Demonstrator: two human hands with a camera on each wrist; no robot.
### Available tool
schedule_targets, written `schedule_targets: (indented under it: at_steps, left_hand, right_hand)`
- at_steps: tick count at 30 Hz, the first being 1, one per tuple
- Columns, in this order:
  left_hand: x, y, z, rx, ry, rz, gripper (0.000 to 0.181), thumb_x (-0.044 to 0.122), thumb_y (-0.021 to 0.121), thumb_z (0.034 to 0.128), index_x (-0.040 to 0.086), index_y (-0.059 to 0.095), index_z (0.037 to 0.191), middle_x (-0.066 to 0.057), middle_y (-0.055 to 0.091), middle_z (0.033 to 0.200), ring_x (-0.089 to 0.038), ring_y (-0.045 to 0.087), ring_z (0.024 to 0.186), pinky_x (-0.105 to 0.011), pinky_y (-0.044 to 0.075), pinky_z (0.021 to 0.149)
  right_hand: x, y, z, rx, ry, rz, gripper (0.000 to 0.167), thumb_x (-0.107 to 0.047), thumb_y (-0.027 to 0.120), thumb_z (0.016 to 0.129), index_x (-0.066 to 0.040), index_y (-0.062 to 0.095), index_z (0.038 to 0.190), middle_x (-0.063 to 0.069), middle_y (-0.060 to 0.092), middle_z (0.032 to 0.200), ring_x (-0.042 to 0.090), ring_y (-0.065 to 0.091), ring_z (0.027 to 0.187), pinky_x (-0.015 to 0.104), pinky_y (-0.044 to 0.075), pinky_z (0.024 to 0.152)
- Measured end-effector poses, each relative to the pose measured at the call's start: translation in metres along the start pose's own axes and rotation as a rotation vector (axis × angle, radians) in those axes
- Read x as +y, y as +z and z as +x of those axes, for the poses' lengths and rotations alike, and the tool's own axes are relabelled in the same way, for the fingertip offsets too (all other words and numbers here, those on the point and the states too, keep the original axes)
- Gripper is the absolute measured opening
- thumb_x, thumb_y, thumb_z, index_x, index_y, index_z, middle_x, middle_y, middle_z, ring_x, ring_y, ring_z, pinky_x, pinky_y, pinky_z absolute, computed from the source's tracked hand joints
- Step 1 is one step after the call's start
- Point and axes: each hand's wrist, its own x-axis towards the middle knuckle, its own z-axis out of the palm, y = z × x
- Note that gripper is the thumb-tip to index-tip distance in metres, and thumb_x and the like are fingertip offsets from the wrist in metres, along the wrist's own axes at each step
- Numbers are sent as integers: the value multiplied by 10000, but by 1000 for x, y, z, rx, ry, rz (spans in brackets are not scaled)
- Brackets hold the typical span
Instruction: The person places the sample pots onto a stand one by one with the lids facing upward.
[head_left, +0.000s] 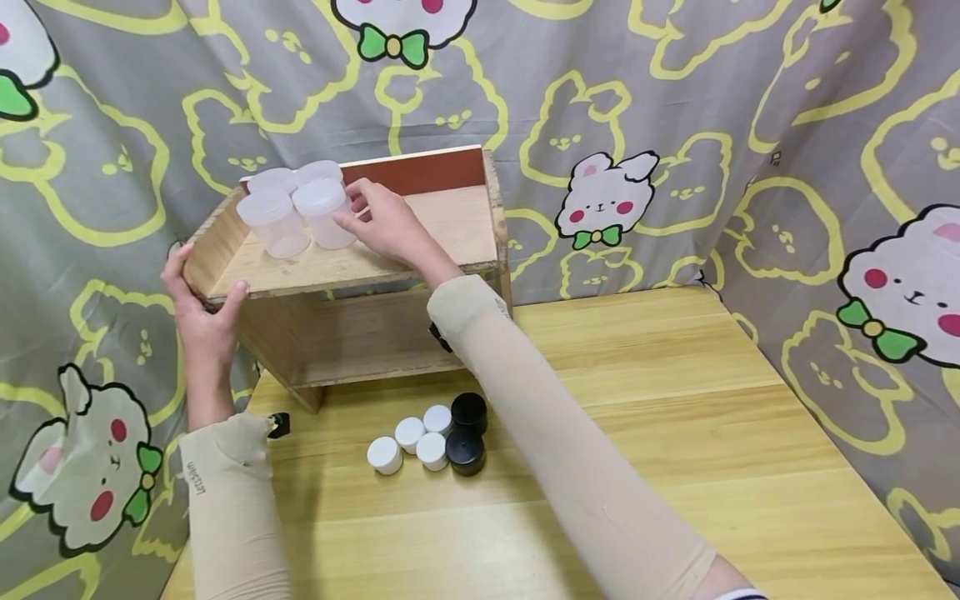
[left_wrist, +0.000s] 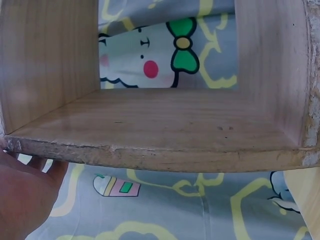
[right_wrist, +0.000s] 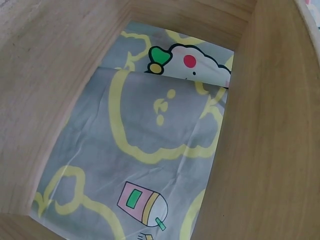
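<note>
Several translucent jars with lids, among them the front right jar (head_left: pixel 327 218), stand together at the left of the top board of a wooden shelf (head_left: pixel 450 218). My right hand (head_left: pixel 392 227) holds that jar's right side, thumb in front and fingers behind. With the thumb on the front edge and the fingers around the outside of the side panel, my left hand (head_left: pixel 204 325) grips the shelf's left end. In the left wrist view the left hand (left_wrist: pixel 25 200) lies against the lower left corner of the shelf (left_wrist: pixel 165 157). The right wrist view shows wooden panels (right_wrist: pixel 270 130) but no hand.
Below the shelf on the wooden table (head_left: pixel 675 417) stand several small white-lidded jars (head_left: pixel 385 456) and two black ones (head_left: pixel 466 451), close together. A patterned curtain (head_left: pixel 525 100) hangs behind the shelf and along both sides.
</note>
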Motion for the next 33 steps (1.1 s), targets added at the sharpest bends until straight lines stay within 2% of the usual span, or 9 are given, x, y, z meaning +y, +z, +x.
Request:
schedule_targets:
  at_steps: [13,20,27,33]
  left_hand:
    - [1,1,-3,-8,-27,47,755,143,748,830,266,431,1503,60,351,1616,-159,409,1359,-265,281,1091]
    - [2,0,-1,18,-29,62,736,153,730,832,265,434,1497,52,360,1613,-153,414,1360,-253,281,1099]
    - [3,1,-2,20,-44,67,722,160,718,829,256,437,1487,35,362,1608,-157,414,1351,-257,279,1095]
    - [3,0,0,13,-38,52,727,174,732,822,257,435,1481,30,366,1600,-172,411,1345,-273,275,1090]
  right_hand:
    - [4,-1,-4,11,7,45,505,-305,614,1032,-119,470,1479,38,586,1329,124,611,1159,171,455,956]
    - [1,-1,-3,47,-28,49,525,-196,593,1023,-87,441,1514,60,580,1345,144,614,1188,148,441,975]
    - [-1,-5,-12,118,-30,16,507,-157,598,995,-128,505,1493,63,526,1380,171,589,1245,154,428,976]
    - [-6,-12,-28,138,-102,112,494,-135,603,996,-101,525,1482,97,533,1372,160,582,1217,157,493,909]
